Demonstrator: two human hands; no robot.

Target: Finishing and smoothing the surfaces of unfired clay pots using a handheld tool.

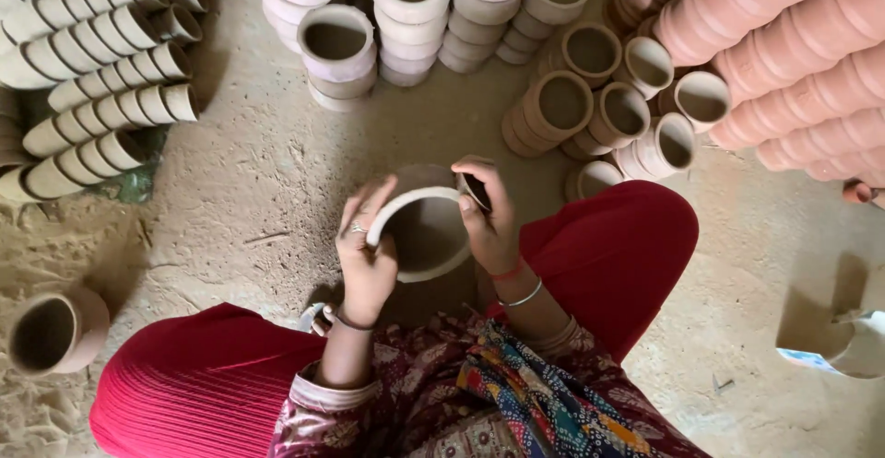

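Left hand [365, 253] grips the rim of a round unfired grey-brown clay pot [426, 228], held above the dusty earthen floor [258, 182] between red-trousered knees. Right hand [489, 218] pinches a small dark tool [475, 191] against the pot's opposite rim.

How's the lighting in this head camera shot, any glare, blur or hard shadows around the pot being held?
Head view: soft, even daylight, no glare. The clay pot held by the left hand and right hand is sharp; its inside is shaded. A faint shadow lies on the dirt floor beneath. The stacked pots at the right edge look slightly soft and stretched.
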